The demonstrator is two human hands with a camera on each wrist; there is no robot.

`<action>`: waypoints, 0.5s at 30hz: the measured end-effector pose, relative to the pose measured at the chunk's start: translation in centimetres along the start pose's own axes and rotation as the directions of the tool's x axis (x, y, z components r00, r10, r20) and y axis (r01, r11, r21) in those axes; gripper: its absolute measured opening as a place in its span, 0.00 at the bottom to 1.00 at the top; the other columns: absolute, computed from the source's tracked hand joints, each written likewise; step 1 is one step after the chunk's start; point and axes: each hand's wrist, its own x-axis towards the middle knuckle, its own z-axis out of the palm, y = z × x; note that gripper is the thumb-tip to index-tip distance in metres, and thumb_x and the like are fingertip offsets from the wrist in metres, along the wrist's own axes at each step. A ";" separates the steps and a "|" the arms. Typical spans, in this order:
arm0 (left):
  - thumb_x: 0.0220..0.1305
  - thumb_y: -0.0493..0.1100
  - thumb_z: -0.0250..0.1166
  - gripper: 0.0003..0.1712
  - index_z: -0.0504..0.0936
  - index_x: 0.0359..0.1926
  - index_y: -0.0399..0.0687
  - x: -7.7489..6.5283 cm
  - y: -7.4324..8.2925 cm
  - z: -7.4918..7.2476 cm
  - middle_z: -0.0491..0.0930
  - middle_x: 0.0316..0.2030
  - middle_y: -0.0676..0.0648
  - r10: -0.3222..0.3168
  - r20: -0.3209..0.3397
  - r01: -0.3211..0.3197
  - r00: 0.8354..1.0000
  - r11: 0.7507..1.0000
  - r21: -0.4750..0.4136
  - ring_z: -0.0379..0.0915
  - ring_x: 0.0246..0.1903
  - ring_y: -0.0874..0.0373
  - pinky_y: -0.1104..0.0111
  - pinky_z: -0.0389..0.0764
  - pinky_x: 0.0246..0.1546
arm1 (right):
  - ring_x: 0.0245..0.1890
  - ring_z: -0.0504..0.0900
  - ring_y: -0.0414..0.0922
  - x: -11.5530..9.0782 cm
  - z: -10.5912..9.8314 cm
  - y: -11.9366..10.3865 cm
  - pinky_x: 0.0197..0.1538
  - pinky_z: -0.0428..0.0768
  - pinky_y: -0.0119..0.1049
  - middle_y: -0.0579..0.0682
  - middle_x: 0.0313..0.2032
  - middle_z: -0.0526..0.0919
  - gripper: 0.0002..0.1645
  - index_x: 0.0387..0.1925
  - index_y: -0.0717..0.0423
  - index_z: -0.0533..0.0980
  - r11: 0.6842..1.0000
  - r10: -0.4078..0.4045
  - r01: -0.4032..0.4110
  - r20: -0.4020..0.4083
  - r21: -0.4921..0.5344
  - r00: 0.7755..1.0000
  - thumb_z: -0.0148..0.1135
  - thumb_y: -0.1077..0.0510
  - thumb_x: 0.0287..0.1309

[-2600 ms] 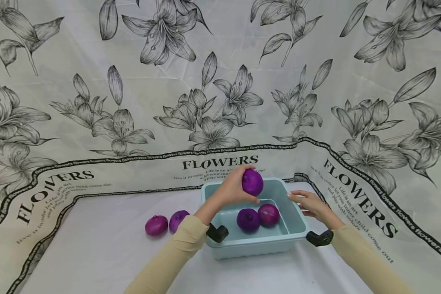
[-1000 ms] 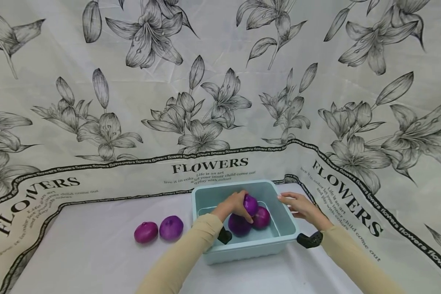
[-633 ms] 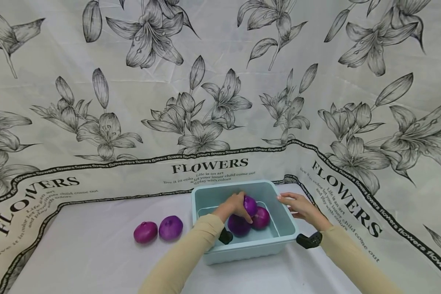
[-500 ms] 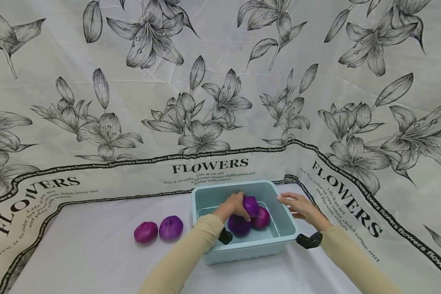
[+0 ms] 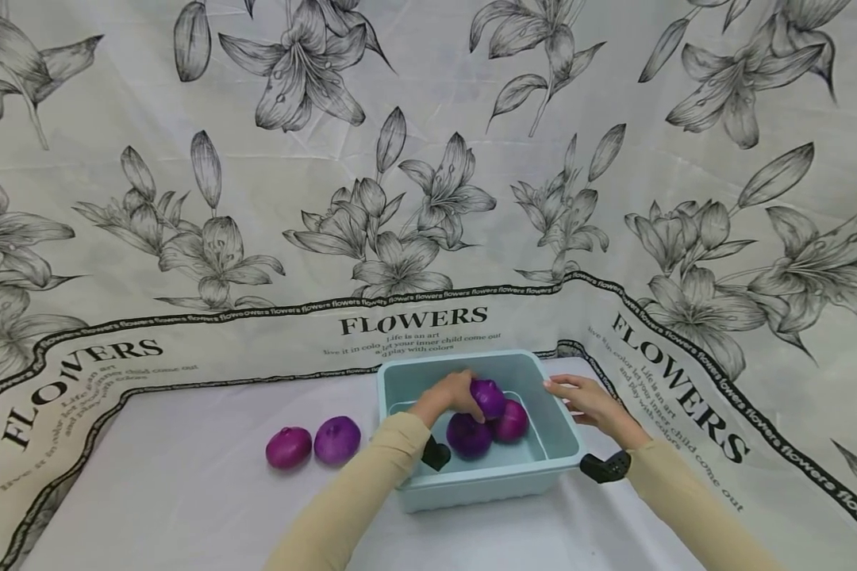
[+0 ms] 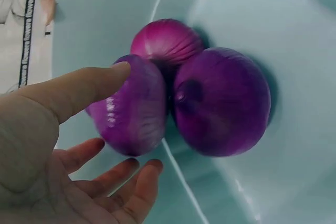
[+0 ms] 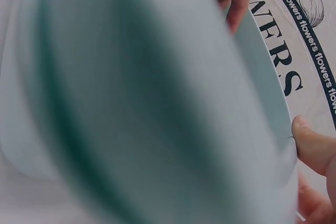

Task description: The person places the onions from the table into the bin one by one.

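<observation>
1. Violet skin is shown on the upper onion (image 5: 489, 399), seen inside the pale blue tub (image 5: 480, 490), right of centre in the lower half of the head view.
2. It is flanked by the left hand (image 5: 451, 393); the fingers are spread loosely apart, the thumb laid over its side and the fingertips near its edge, without being closed around it.
3. Lower in the tub, a dark purple onion (image 5: 469, 438) and a magenta onion (image 5: 512, 421) are set side by side.
4. The tub's rim is touched by the thumb of the right hand (image 5: 589, 401); its fingers are held loosely bent outside, and whether the rim is pinched cannot be told.
5. On the white surface (image 5: 207, 500), at lower left, 2 onions (image 5: 338, 441) are placed just beside each other.
6. Across the upper frame, a flower-printed cloth (image 5: 400, 182) is seen.
</observation>
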 end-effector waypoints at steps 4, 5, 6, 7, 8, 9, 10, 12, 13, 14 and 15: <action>0.47 0.43 0.75 0.44 0.66 0.66 0.44 -0.7 -0.1 -1.1 0.71 0.63 0.40 0.013 0.008 -0.013 1.000 1.000 -0.013 0.68 0.62 0.46 0.54 0.71 0.63 | 0.53 0.78 0.57 -0.1 -0.3 0.0 0.50 0.80 0.47 0.67 0.60 0.72 0.41 0.67 0.66 0.59 1.000 -0.004 0.004 0.008 0.002 1.000 0.52 0.39 0.66; 0.48 0.43 0.74 0.44 0.66 0.66 0.44 -0.9 -0.2 -1.4 0.70 0.63 0.40 0.015 0.015 -0.015 1.000 1.000 -0.016 0.68 0.62 0.46 0.54 0.71 0.63 | 0.53 0.78 0.57 -0.1 -0.4 -0.1 0.50 0.80 0.47 0.67 0.60 0.72 0.41 0.67 0.66 0.59 1.000 -0.006 0.006 0.010 0.002 1.000 0.51 0.40 0.67; 0.49 0.42 0.74 0.43 0.66 0.66 0.44 -1.2 -0.2 -1.7 0.70 0.64 0.40 0.019 0.022 -0.019 1.000 1.000 -0.017 0.67 0.63 0.45 0.53 0.70 0.64 | 0.53 0.78 0.57 -0.1 -0.4 -0.1 0.50 0.80 0.48 0.67 0.60 0.71 0.41 0.67 0.66 0.59 1.000 -0.008 0.008 0.013 0.003 1.000 0.51 0.40 0.67; 0.50 0.42 0.73 0.43 0.65 0.67 0.44 -1.5 -0.3 -2.0 0.69 0.65 0.40 0.025 0.028 -0.025 0.999 1.000 -0.015 0.66 0.64 0.45 0.53 0.69 0.64 | 0.53 0.78 0.57 -0.1 -0.4 -0.1 0.50 0.80 0.48 0.67 0.60 0.71 0.41 0.67 0.67 0.59 1.000 -0.011 0.011 0.017 0.005 1.000 0.51 0.40 0.67; 0.50 0.42 0.73 0.43 0.65 0.67 0.44 -1.7 -0.4 -2.4 0.69 0.65 0.40 0.030 0.036 -0.030 0.999 0.999 -0.014 0.66 0.64 0.45 0.52 0.69 0.64 | 0.53 0.78 0.57 -0.1 -0.4 -0.1 0.50 0.80 0.48 0.67 0.60 0.71 0.41 0.67 0.66 0.59 1.000 -0.009 0.009 0.016 0.005 1.000 0.52 0.40 0.66; 0.51 0.42 0.72 0.43 0.65 0.67 0.44 -2.1 -0.5 -2.6 0.68 0.65 0.40 0.038 0.046 -0.038 0.998 0.999 -0.012 0.66 0.64 0.45 0.52 0.69 0.64 | 0.53 0.77 0.57 -0.1 -0.3 -0.1 0.50 0.80 0.47 0.67 0.60 0.71 0.42 0.67 0.67 0.59 1.000 -0.008 0.007 0.018 0.004 1.000 0.52 0.40 0.66; 0.51 0.42 0.72 0.43 0.65 0.67 0.44 -2.4 -0.6 -2.9 0.68 0.65 0.40 0.047 0.055 -0.047 0.997 0.999 -0.010 0.67 0.63 0.45 0.52 0.70 0.63 | 0.53 0.78 0.57 -0.1 -0.3 -0.1 0.49 0.80 0.47 0.67 0.60 0.71 0.42 0.67 0.67 0.59 1.000 -0.007 0.007 0.020 0.003 1.000 0.52 0.40 0.66; 0.51 0.42 0.72 0.42 0.66 0.67 0.44 -3.0 -0.7 -3.5 0.70 0.64 0.39 0.071 0.065 -0.071 0.995 0.997 -0.015 0.68 0.62 0.44 0.52 0.72 0.61 | 0.52 0.79 0.56 -0.1 -0.2 0.0 0.48 0.80 0.45 0.67 0.60 0.72 0.42 0.67 0.67 0.59 1.000 -0.008 0.008 0.018 0.007 1.000 0.53 0.40 0.66; 0.51 0.42 0.72 0.42 0.66 0.67 0.44 -3.3 -0.8 -3.8 0.70 0.63 0.38 0.082 0.065 -0.081 0.994 0.997 -0.021 0.69 0.61 0.44 0.51 0.73 0.60 | 0.50 0.79 0.55 0.0 -0.1 0.0 0.47 0.81 0.45 0.67 0.60 0.72 0.42 0.67 0.67 0.59 1.000 -0.011 0.011 0.016 0.006 1.000 0.53 0.40 0.66; 0.52 0.42 0.72 0.41 0.66 0.67 0.44 -3.7 -0.9 -4.1 0.71 0.63 0.37 0.094 0.064 -0.092 0.993 0.995 -0.032 0.70 0.60 0.44 0.52 0.73 0.60 | 0.48 0.80 0.53 0.0 0.0 0.0 0.47 0.81 0.44 0.67 0.59 0.72 0.42 0.67 0.68 0.60 1.000 -0.015 0.015 0.012 0.007 1.000 0.53 0.40 0.66; 0.52 0.42 0.72 0.41 0.66 0.67 0.44 -4.0 -1.0 -4.4 0.71 0.62 0.37 0.106 0.061 -0.104 0.992 0.994 -0.043 0.70 0.60 0.44 0.52 0.74 0.59 | 0.46 0.81 0.50 0.0 0.0 -0.1 0.46 0.81 0.43 0.68 0.59 0.72 0.42 0.66 0.68 0.60 1.000 -0.018 0.018 0.007 0.011 1.000 0.53 0.41 0.66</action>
